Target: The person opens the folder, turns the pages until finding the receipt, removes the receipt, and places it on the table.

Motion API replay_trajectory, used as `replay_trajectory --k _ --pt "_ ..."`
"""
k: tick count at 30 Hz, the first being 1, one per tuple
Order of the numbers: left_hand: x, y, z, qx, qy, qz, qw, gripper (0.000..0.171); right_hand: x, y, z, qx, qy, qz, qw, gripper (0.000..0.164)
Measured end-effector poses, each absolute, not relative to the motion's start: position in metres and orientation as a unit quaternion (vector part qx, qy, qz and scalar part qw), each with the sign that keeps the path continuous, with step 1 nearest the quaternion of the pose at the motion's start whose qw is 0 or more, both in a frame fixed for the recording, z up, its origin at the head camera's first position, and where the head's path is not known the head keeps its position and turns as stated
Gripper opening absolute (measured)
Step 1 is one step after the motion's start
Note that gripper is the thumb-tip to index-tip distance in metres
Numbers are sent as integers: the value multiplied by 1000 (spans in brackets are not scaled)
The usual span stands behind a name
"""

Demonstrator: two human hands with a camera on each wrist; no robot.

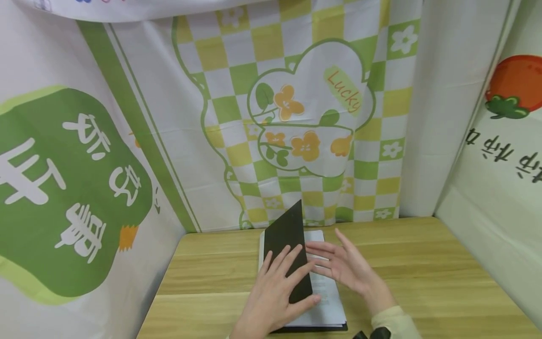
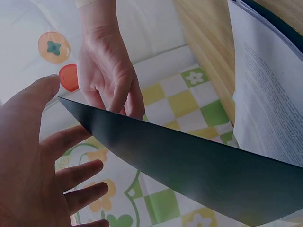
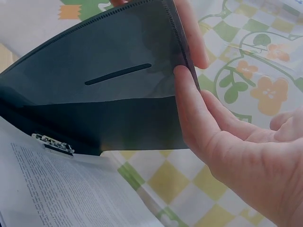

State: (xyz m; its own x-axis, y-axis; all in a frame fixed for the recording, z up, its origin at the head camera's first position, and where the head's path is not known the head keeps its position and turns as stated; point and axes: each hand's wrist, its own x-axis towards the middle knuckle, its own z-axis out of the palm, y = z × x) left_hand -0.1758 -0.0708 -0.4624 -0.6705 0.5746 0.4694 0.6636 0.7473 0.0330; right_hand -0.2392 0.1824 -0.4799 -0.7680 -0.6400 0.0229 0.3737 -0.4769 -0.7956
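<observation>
A black folder stands half unfolded on the table, its front cover (image 1: 282,233) tilted up from the printed sheets (image 1: 330,301). Spread fingers of my left hand (image 1: 271,292) lie against the cover's outer face near its free edge. On the other side, my right hand (image 1: 349,266) has its palm turned up and its fingers nearly straight, with fingertips touching the cover's edge. The right wrist view shows the cover's inner side with a clear pocket (image 3: 128,56) and a metal clip (image 3: 53,143) at the spine over the sheets.
The wooden table (image 1: 415,268) extends to both sides of the folder. Behind it hangs a green and yellow checked curtain (image 1: 237,113). Printed cloth walls stand at the left (image 1: 169,254) and right (image 1: 478,207).
</observation>
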Motion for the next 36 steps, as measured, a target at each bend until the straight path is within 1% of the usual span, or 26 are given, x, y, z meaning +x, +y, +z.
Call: replay_trajectory --k 7,13,20,27,36 --pt "-178 -76 -465 -344 -905 -108 228 66 -239 183 -481 -164 427 -839 295 89" --pt "-179 -84 -465 -331 -912 -108 218 67 -239 192 -488 -168 447 -832 283 89" --pt "-182 -94 -463 -318 -917 -131 201 65 -236 209 -498 -167 425 -850 264 81" --pt "-186 -104 -457 -312 -920 -142 188 67 -233 211 -510 -154 435 -849 259 76" --pt "-188 -121 -451 -305 -922 -152 181 65 -231 206 -517 -150 440 -846 259 83"
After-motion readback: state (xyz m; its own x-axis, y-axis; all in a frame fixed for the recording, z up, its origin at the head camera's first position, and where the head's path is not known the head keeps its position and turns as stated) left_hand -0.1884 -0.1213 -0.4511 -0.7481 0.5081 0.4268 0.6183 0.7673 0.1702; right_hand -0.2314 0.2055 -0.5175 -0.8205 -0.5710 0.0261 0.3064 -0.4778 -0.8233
